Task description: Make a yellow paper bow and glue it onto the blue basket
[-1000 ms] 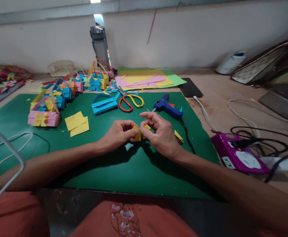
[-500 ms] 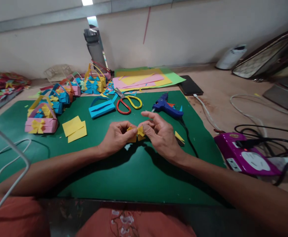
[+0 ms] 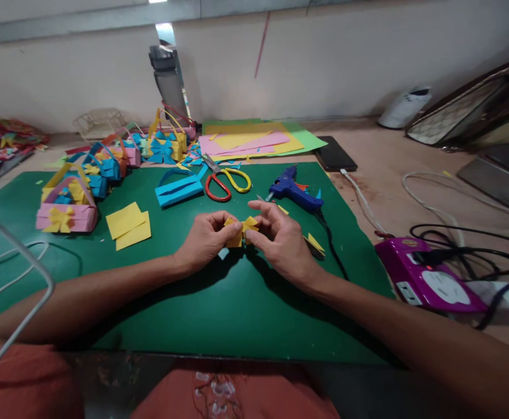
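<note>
Between my two hands is a small yellow paper bow (image 3: 248, 224), held just above the green mat. My left hand (image 3: 208, 240) pinches its left side between thumb and fingers. My right hand (image 3: 283, 235) grips the right side with thumb and forefinger, the other fingers partly raised. Beyond the hands lie scissors (image 3: 218, 189) with one red and one yellow handle loop, and a blue paper basket (image 3: 179, 191). A blue glue gun (image 3: 296, 189) rests just past my right hand. Two yellow paper pieces (image 3: 128, 226) overlap on the mat left of my left hand.
Finished paper baskets (image 3: 67, 216) with bows stand in a row at the left. Coloured paper sheets (image 3: 258, 139) lie at the back, beside a phone (image 3: 335, 154) on a cable. A purple power strip (image 3: 429, 279) with cords sits right; a white cable (image 3: 40, 273) crosses the left.
The bow has turned slightly and shows more clearly between my fingers. My right thumb has shifted a little left and down on it. The whole view has moved slightly.
</note>
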The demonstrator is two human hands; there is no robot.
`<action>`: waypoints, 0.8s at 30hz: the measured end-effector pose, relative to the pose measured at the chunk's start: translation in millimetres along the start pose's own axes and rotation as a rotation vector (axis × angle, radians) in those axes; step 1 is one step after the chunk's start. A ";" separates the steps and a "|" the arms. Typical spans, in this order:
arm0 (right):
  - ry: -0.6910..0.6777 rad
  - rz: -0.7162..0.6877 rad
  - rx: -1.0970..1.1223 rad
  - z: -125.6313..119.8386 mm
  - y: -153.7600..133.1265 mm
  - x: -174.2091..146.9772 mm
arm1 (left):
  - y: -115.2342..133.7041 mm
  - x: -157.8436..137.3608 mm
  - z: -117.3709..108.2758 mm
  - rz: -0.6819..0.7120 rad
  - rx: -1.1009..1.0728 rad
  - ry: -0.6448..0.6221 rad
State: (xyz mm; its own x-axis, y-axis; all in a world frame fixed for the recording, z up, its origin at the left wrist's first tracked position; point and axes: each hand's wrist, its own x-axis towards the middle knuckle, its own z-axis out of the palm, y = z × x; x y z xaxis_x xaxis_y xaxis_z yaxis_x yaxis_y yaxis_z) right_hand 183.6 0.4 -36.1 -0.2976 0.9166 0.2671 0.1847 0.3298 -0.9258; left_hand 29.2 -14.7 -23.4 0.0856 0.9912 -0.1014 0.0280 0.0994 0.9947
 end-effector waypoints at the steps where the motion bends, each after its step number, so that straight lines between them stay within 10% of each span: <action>1: 0.001 0.006 0.007 0.4 0.4 0.0 | 0.7 0.0 0.3 -0.010 0.001 -0.010; 24: -0.011 0.320 0.254 -0.3 -8.5 -0.3 | -12.6 16.1 -20.3 -0.094 -0.272 -0.156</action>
State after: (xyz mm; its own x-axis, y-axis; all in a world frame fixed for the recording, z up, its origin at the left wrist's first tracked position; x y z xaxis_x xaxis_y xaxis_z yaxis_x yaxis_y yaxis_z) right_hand 182.5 -2.6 -28.2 -0.2731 0.9609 -0.0463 0.0329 -0.0388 -0.9987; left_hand 10.0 1.8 -37.2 0.2470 0.9533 -0.1739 -0.2223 0.2305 0.9474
